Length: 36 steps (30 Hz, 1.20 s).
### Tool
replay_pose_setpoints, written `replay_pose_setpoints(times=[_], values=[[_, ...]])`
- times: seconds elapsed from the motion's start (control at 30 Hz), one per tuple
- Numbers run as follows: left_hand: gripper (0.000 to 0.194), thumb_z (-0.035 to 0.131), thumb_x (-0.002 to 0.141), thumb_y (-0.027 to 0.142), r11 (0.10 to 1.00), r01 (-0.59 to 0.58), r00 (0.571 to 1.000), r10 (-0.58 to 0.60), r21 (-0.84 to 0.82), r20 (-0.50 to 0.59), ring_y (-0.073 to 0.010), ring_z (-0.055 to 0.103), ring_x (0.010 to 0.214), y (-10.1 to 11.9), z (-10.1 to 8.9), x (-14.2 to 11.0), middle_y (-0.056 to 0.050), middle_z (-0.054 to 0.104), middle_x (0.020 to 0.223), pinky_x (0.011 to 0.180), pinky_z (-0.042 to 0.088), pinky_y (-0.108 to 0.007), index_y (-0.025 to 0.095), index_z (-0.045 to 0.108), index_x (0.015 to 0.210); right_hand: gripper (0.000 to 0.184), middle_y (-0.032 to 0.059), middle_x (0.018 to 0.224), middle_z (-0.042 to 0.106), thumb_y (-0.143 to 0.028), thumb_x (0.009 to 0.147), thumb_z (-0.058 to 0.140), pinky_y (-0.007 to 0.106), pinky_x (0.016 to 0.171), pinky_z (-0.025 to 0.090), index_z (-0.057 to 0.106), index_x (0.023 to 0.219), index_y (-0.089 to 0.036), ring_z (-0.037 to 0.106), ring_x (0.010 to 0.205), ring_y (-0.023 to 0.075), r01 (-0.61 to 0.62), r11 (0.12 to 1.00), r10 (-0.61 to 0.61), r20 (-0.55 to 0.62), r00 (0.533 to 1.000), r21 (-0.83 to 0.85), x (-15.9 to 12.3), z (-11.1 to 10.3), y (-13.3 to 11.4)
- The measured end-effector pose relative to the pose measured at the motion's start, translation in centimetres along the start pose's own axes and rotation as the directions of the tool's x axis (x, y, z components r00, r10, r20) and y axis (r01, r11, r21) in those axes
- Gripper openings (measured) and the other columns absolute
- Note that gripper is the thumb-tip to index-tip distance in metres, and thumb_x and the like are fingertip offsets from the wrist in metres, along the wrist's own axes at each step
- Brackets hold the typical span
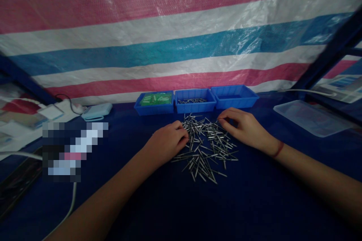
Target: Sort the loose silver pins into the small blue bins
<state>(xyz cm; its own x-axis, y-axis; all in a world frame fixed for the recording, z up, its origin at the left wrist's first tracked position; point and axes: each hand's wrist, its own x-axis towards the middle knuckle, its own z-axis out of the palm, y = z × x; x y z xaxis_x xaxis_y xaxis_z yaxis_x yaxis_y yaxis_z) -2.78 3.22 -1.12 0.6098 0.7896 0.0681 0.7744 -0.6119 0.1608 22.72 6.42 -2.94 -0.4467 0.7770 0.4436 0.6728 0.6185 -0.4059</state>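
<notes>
A loose pile of thin silver metal pins that look like blind rivets (200, 158) lies spread on the dark blue tabletop. At the left edge of this pile is my left hand (168, 141), its fingers curled inward and closed; whatever lies inside them is hidden. My right hand (244, 126) is at the upper right edge of the pile, thumb and forefinger pinched together. Anything between those fingertips is too small to make out. Just behind the pile, a blue bin (195, 107) contains more of the silver pins.
Left of that bin, another blue bin (154, 109) holds a green packet (157, 99); a third blue bin (234, 101) stands on the right. A clear plastic lid (311, 118) lies at right. On the left are a light blue case (97, 111), a phone (19, 180) and a white cable (72, 199).
</notes>
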Motion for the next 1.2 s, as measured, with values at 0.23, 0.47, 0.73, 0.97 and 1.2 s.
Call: replay_pose_setpoints(times=[0.23, 0.47, 0.73, 0.97, 1.2], values=[[0.016, 0.043, 0.092, 0.019, 0.959, 0.029, 0.996, -0.004, 0.283, -0.089, -0.0198, 0.057, 0.077, 0.6, -0.1, 0.0, -0.005, 0.058, 0.090, 0.066, 0.043, -0.032, 0.015, 0.058, 0.093, 0.016, 0.0074, 0.088, 0.062, -0.020, 0.086, 0.046, 0.034, 0.076, 0.048, 0.061, 0.086, -0.016, 0.059, 0.082, 0.0183, 0.098, 0.992, -0.099, 0.000, 0.995, -0.082, -0.2, -0.3, -1.7], [0.013, 0.046, 0.091, 0.017, 0.953, -0.056, 0.975, 0.117, 0.297, -0.191, -0.0201, 0.059, 0.080, 2.1, -0.7, -0.2, -0.003, 0.063, 0.088, 0.070, 0.040, -0.035, 0.018, 0.057, 0.097, 0.019, 0.0088, 0.091, 0.062, -0.021, 0.088, 0.047, 0.035, 0.079, 0.047, 0.063, 0.092, -0.014, 0.057, 0.085, 0.0188, 0.210, 0.976, -0.208, 0.047, 0.977, -0.055, -1.2, 0.1, -5.4], [0.014, 0.046, 0.091, 0.020, 0.977, -0.160, 0.918, 0.094, -0.142, -0.385, -0.0144, 0.060, 0.088, 3.0, -0.9, -0.6, -0.001, 0.064, 0.097, 0.075, 0.043, -0.029, 0.021, 0.055, 0.102, 0.020, 0.0026, 0.077, 0.059, -0.029, 0.090, 0.047, 0.028, 0.065, 0.045, 0.061, 0.082, -0.017, 0.055, 0.069, 0.0128, -0.054, 0.930, 0.008, 0.125, 0.992, 0.364, -1.2, 0.2, -6.4], [0.015, 0.049, 0.088, 0.016, 0.933, -0.231, 0.890, 0.089, -0.275, -0.448, -0.0106, 0.059, 0.075, 3.4, -0.9, -0.7, -0.002, 0.063, 0.094, 0.068, 0.048, -0.023, 0.019, 0.056, 0.100, 0.024, 0.0004, 0.072, 0.055, -0.035, 0.090, 0.046, 0.025, 0.059, 0.042, 0.058, 0.079, -0.018, 0.049, 0.065, 0.0112, -0.194, 0.805, 0.092, 0.205, 0.974, 0.561, -1.4, 0.3, -6.9], [0.013, 0.057, 0.085, 0.021, 0.904, -0.160, 0.884, -0.047, -0.397, -0.465, -0.0096, 0.057, 0.065, 3.8, -0.5, -0.6, 0.000, 0.063, 0.084, 0.064, 0.049, -0.023, 0.019, 0.058, 0.097, 0.022, -0.0029, 0.066, 0.047, -0.035, 0.087, 0.049, 0.024, 0.055, 0.035, 0.056, 0.074, -0.017, 0.042, 0.060, 0.0091, -0.288, 0.690, 0.125, 0.282, 0.951, 0.665, -1.2, 0.4, -6.9]])
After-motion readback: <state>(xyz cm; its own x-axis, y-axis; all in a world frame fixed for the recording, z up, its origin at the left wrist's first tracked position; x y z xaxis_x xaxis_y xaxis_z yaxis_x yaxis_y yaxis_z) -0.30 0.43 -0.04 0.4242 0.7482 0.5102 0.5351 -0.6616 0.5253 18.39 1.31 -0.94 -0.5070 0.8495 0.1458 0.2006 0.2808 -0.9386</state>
